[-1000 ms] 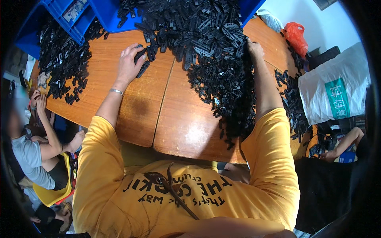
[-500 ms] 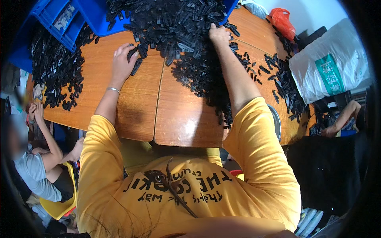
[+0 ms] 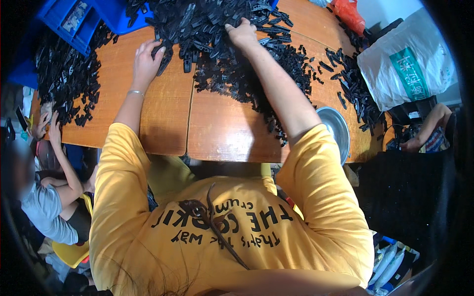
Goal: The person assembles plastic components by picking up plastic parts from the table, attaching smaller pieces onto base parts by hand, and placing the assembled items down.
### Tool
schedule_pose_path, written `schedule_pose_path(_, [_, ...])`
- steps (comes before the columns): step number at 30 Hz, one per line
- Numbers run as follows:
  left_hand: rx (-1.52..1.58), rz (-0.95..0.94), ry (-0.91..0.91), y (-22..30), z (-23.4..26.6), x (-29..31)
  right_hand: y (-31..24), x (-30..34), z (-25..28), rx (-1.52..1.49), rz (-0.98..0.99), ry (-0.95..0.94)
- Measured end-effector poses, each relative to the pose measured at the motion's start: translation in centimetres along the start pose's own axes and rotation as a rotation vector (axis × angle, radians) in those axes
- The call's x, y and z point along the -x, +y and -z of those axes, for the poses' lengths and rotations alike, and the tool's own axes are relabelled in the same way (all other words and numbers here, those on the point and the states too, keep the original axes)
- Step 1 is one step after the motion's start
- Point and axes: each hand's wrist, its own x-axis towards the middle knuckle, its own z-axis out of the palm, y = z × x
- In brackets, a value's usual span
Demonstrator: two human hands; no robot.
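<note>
A big heap of long black plastic clip-like pieces [image 3: 197, 24] spills from a blue bin [image 3: 131, 22] onto the wooden table [image 3: 165, 113]. At the heap's left edge, my left hand [image 3: 145, 63] curls its thumb and fingers around a black plastic piece [image 3: 157, 48], partly hidden by the fingers. Similar pieces lie just right of its thumb. My right hand [image 3: 242, 34] reaches over the heap's near right part with thumb and forefinger apart, touching the pieces. Its other fingers are partly hidden. Smaller black parts [image 3: 227, 79] lie in a pile under my right forearm.
More black pieces lie at the left [image 3: 64, 74] and right [image 3: 353, 89] of the table. A metal bowl [image 3: 338, 130] sits by my right elbow, near a white sack [image 3: 405, 64] and a red bag [image 3: 348, 15]. Other people sit at the left and right.
My right hand has moved left, from the heap's right edge to over its near part. My left hand has shifted slightly up and left. The view has moved, showing more of the metal bowl.
</note>
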Motion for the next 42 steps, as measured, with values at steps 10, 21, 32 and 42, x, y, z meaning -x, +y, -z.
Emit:
schedule_pose_path(10, [-0.043,-0.006,-0.007,-1.7,-0.3,1.0,5.1,8.0,8.4,0.601,0.043,0.023])
schedule_pose_path(21, [-0.108,-0.062,-0.034,-0.1,0.7,3.4,5.8,12.9,0.3,0.549,0.508,0.335])
schedule_pose_path(32, [-0.082,-0.069,-0.069,4.1,4.7,8.9,2.9,16.2,-1.6,0.303,0.943,0.076])
schedule_pose_path(42, [0.024,-0.02,-0.059,5.4,8.7,12.1,4.6,18.6,0.0,0.448,0.864,0.239])
